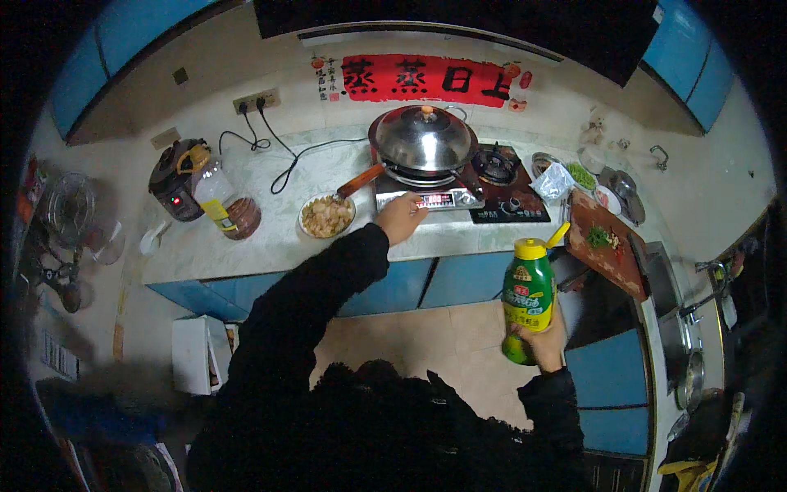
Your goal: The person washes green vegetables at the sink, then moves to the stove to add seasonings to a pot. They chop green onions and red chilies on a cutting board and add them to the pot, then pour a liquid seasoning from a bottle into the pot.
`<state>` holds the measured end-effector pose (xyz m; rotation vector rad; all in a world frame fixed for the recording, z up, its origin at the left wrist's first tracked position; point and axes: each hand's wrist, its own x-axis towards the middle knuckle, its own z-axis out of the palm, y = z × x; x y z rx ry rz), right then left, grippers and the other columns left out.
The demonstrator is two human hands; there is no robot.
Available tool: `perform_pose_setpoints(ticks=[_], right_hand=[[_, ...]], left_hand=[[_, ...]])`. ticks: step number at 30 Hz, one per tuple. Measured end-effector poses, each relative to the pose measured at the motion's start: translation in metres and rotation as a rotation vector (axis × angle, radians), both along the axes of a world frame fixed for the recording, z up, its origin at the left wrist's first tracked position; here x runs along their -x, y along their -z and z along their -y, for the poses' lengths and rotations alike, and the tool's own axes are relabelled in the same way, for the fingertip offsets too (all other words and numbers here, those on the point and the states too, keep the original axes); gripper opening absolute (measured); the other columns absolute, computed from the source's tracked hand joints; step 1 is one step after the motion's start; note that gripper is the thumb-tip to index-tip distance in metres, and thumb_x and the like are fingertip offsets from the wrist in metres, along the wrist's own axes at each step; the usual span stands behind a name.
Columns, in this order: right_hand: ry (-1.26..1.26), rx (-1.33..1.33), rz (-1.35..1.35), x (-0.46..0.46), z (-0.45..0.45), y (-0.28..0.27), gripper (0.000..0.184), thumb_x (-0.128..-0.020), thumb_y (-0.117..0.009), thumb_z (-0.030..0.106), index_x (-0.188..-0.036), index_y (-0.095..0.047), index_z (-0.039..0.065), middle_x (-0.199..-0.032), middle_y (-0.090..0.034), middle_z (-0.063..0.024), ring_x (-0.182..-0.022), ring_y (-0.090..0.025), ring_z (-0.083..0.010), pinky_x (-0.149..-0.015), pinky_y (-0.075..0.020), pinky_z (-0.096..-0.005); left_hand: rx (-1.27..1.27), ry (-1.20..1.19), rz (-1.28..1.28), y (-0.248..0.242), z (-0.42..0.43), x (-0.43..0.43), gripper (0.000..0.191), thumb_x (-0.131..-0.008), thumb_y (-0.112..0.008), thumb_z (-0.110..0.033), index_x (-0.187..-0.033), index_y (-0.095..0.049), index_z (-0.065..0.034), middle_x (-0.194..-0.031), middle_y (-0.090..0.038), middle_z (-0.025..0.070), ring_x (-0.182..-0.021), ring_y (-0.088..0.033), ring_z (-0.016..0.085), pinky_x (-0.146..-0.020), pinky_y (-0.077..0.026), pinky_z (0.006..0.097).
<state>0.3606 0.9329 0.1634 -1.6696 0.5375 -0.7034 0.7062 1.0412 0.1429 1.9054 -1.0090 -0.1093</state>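
My left hand [403, 218] reaches to the front panel of an electric cooktop [452, 198] with a lit red display. Its fingertips are at the panel's left part; whether one presses a button is too small to tell. On this cooktop sits a wok with a wooden handle [361, 179], covered by a domed metal lid [424, 138] with a wooden knob. My right hand [544, 338] grips a green squeeze bottle of oyster sauce [525, 295] around its lower part. The bottle is upright, and its yellow flip cap [556, 235] stands raised. Left of the wok handle is a bowl of pale chopped food [327, 216].
A gas burner [495, 165] adjoins the cooktop. Chopped greens lie on a wooden cutting board [599, 258] at the right corner. A large oil bottle [215, 194] and an electric cooker [175, 184] stand left. Black power cords [295, 161] cross the counter [270, 246].
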Motion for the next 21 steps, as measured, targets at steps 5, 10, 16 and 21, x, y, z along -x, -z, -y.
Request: perform_pose_setpoints(ticks=[5, 10, 16, 21], right_hand=[[0.376, 0.591, -0.473, -0.022, 0.048, -0.042, 0.05, -0.057, -0.075, 0.016, -0.101, -0.051, 0.007, -0.088, -0.061, -0.0126, -0.08, -0.061, -0.0261, -0.069, -0.0473, -0.0332], [0.506, 0.804, -0.7, -0.061, 0.096, -0.078, 0.055, -0.055, -0.075, 0.02, -0.103, -0.05, 0.01, -0.083, -0.061, -0.0155, -0.074, -0.059, -0.0338, -0.062, -0.0471, -0.0393], [0.519, 0.949, -0.812, -0.121, 0.138, -0.103, 0.055, -0.056, -0.074, 0.022, -0.104, -0.049, 0.012, -0.081, -0.061, -0.0145, -0.072, -0.059, -0.0334, -0.058, -0.0468, -0.0416], [0.483, 0.975, -0.897, -0.161, 0.173, -0.119, 0.05, -0.058, -0.071, 0.022, -0.103, -0.049, 0.012, -0.087, -0.06, -0.0149, -0.073, -0.059, -0.0332, -0.058, -0.0471, -0.0419]], left_hand=[[-0.12, -0.074, 0.474, -0.021, 0.066, -0.1, 0.03, -0.074, -0.059, -0.021, -0.098, -0.054, -0.0034, -0.095, -0.055, 0.0206, -0.09, -0.053, 0.036, -0.078, -0.044, 0.043], [-0.214, -0.196, 0.613, -0.043, 0.15, -0.187, 0.043, -0.076, -0.06, -0.02, -0.115, -0.045, -0.0097, -0.096, -0.047, 0.0187, -0.09, -0.05, 0.035, -0.073, -0.045, 0.0429], [-0.513, -0.04, 0.622, -0.043, 0.229, -0.256, 0.036, -0.076, -0.058, -0.025, -0.108, -0.053, -0.0109, -0.108, -0.049, 0.0205, -0.101, -0.05, 0.034, -0.078, -0.047, 0.0439], [-0.561, 0.087, 0.809, -0.044, 0.239, -0.273, 0.022, -0.079, -0.048, -0.015, -0.096, -0.057, -0.0018, -0.089, -0.06, 0.021, -0.083, -0.06, 0.035, -0.072, -0.049, 0.0416]])
